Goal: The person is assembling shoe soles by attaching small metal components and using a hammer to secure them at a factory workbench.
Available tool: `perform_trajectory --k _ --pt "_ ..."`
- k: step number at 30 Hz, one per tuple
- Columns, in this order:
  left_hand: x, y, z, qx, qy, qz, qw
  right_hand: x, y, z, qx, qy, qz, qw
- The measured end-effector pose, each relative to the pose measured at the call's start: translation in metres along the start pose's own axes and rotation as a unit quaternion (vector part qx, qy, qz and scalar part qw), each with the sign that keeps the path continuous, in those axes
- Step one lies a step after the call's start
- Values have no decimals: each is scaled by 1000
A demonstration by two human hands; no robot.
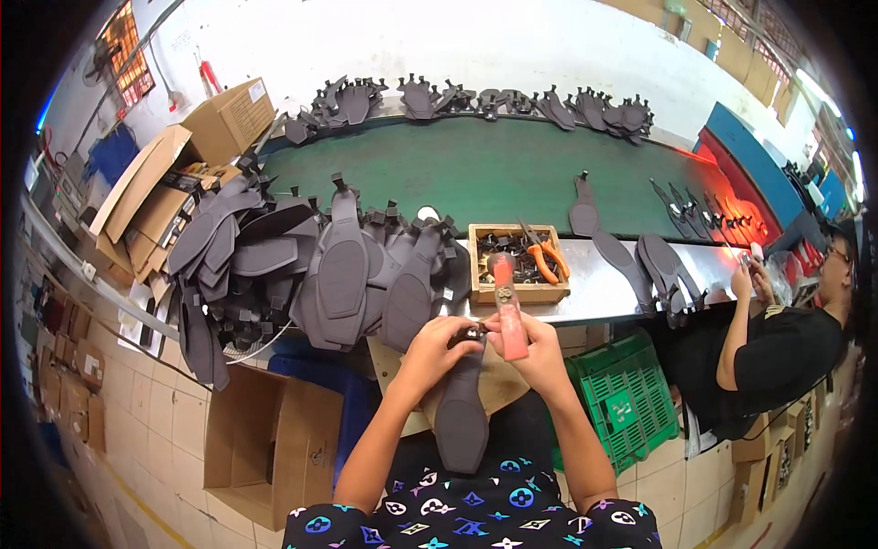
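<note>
A dark grey shoe sole with a heel lies lengthwise in front of me, its broad toe end toward my body. My left hand is closed round its heel end, thumb and fingertips pinching near a small dark shiny piece. My right hand meets it there, its fingertips at the same piece. Upright in my right hand is a red tool with a worn metal patch partway up; its exact kind is unclear. Just beyond stands a wooden box of small dark parts, with orange-handled pliers lying on top.
Heaped soles cover the bench on the left; more line the far edge of the green conveyor belt. Several soles lie at right, near a seated co-worker. A green crate and cardboard box stand below.
</note>
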State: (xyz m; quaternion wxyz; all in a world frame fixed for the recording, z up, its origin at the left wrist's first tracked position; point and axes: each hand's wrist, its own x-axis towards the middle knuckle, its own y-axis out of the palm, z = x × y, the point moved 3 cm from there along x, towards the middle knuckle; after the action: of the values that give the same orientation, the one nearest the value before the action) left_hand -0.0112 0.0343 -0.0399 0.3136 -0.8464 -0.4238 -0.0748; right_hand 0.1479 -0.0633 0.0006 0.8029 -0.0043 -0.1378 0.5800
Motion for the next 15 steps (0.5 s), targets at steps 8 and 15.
perform_trajectory --k 8,15 --pt "-27 -14 -9 53 3 -116 992 15 25 -24 6 62 87 994" --pt "-35 -15 -1 38 0 -120 992 9 36 -2 -185 -181 97 961"
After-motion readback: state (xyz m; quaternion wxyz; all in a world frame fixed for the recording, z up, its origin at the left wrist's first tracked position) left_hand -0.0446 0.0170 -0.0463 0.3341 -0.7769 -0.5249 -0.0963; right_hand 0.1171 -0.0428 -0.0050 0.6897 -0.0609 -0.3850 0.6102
